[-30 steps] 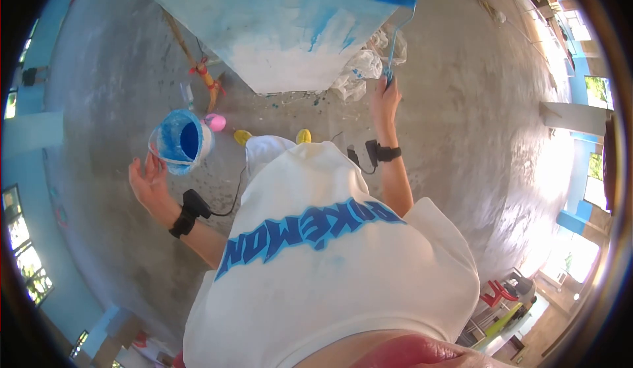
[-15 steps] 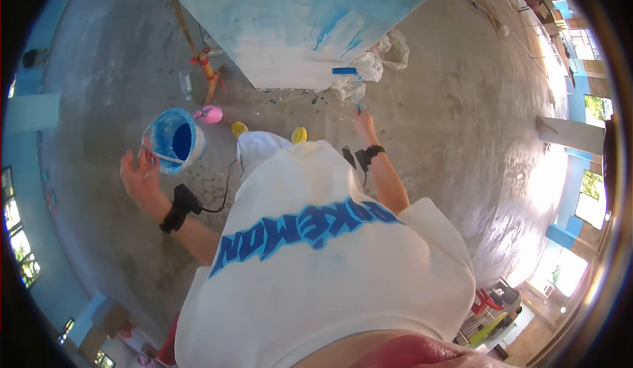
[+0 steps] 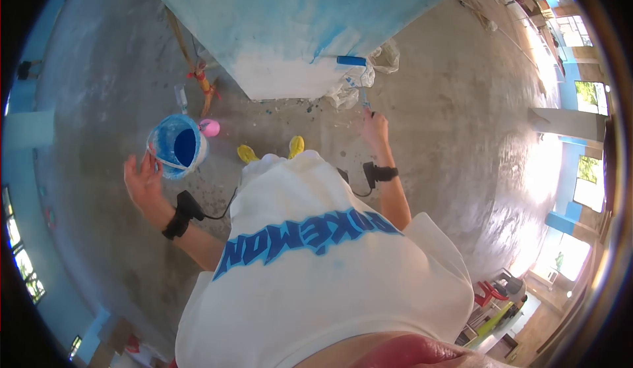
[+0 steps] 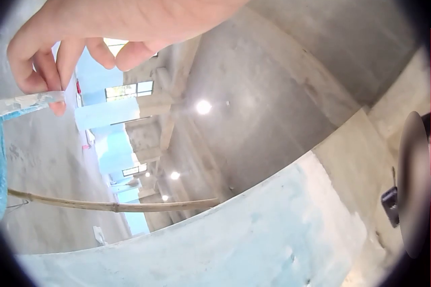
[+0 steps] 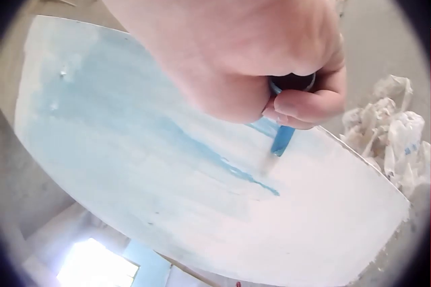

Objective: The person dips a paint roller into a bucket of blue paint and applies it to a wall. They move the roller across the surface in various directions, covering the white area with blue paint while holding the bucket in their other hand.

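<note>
A: ok so who's got what here? Start with the left hand (image 3: 143,187).

B: Left hand is holding the bucket (image 3: 166,136) at its 8 o'clock side. The left wrist view shows some fingers bent onto a pale, blue-flecked strip of it, others hanging free. The bucket is just past 9 o'clock in the head view, mouth tipped our way, dark blue paint (image 3: 185,147) inside.

A: And the right hand (image 3: 374,129)?

B: Closed snugly round the handle of a roller (image 3: 351,60). The blue sleeve is up around 11 o'clock from that hand, overlapping the lower right edge of the big blue-and-white surface (image 3: 297,38) at 12. Can't really tell from this angle if it's touching.

A: What's that surface look like up close?

B: Streaky light blue on white, plus one darker blue streak in the right wrist view.

A: Anything else lying around?

B: Crumpled plastic bags (image 3: 386,59) on the floor (image 3: 448,137) near the roller, a pink thing (image 3: 210,128) just beside the bucket at its 2 o'clock, a pole (image 3: 178,33) with red ties at 10, and yellow shoes (image 3: 246,154) between the two hands.
</note>
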Available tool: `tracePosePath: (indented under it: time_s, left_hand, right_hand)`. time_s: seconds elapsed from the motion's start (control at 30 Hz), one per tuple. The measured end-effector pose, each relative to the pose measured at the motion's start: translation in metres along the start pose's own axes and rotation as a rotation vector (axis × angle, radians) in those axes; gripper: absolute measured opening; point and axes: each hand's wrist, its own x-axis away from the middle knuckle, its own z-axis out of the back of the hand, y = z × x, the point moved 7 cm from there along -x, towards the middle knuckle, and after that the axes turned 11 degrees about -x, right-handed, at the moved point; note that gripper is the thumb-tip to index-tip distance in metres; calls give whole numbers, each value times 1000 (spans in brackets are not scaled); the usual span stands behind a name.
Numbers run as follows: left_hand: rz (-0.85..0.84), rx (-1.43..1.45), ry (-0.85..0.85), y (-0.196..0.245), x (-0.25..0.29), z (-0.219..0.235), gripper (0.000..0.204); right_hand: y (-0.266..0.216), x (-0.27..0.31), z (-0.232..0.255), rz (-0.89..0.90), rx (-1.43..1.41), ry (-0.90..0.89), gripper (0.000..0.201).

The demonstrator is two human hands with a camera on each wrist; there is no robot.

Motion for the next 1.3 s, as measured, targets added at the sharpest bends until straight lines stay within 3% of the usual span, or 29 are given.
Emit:
tracePosePath:
  time_s: [0.17, 0.23, 0.33, 0.5, 0.73, 0.97, 1.3]
  left_hand:
    - [44, 52, -70, 0, -12, -6, 48]
    - [44, 35, -90, 2, -18, -7, 49]
    - [38, 15, -114, 8, -22, -12, 51]
    - [67, 45, -120, 3, -18, -3, 41]
    - [36, 29, -88, 8, -46, 7, 57]
    - [4, 8, -91, 26, -41, 5, 53]
    - [30, 15, -75, 28, -60, 17, 50]
  right_hand:
    - [-54, 47, 72, 22, -82, 52, 55]
    - [-82, 65, 101, 127, -77, 122, 56]
    - [-105, 84, 128, 94, -110, 138, 53]
    - [-120, 112, 152, 91, -148, 157, 49]
    - [-171, 126, 168, 165, -157, 260, 47]
    - [-161, 111, 151, 127, -137, 215, 45]
    - [-99, 88, 70, 58, -175, 51, 53]
